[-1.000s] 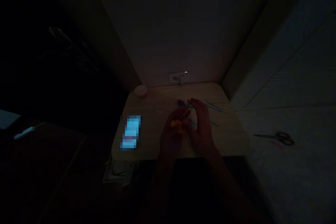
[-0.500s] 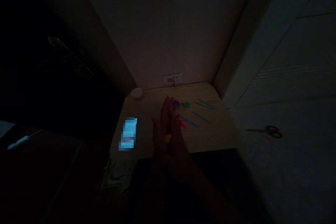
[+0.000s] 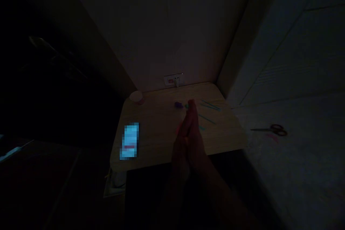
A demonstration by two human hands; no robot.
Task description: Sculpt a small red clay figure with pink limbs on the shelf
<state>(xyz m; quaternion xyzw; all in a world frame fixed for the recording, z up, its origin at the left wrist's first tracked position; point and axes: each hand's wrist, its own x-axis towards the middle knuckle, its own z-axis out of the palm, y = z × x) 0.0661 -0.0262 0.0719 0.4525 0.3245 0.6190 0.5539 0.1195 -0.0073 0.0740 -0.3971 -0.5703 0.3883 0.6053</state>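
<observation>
My left hand (image 3: 180, 147) and my right hand (image 3: 196, 140) are pressed flat together, fingers upward, above the front of a light wood table (image 3: 156, 125). Nothing shows between the palms, and the dim light hides whether they hold something. Just beyond the fingertips lie a purple lump (image 3: 178, 105) and a small green lump (image 3: 187, 106). Thin teal sticks (image 3: 210, 105) lie to the right of them, with another teal stick (image 3: 206, 118) nearer. A faint pink piece (image 3: 178, 128) lies beside my left hand.
A pixelated, glowing phone (image 3: 129, 141) lies at the table's left. A white-topped cup (image 3: 136, 97) stands in the back left corner. A wall outlet (image 3: 172, 79) with a plug is behind the table. Scissors (image 3: 277, 129) lie on the pale floor to the right.
My hands have closed from a loose, overlapping pose to flat palm-to-palm contact. The orange-yellow piece seen at them earlier no longer shows. The view has shifted slightly.
</observation>
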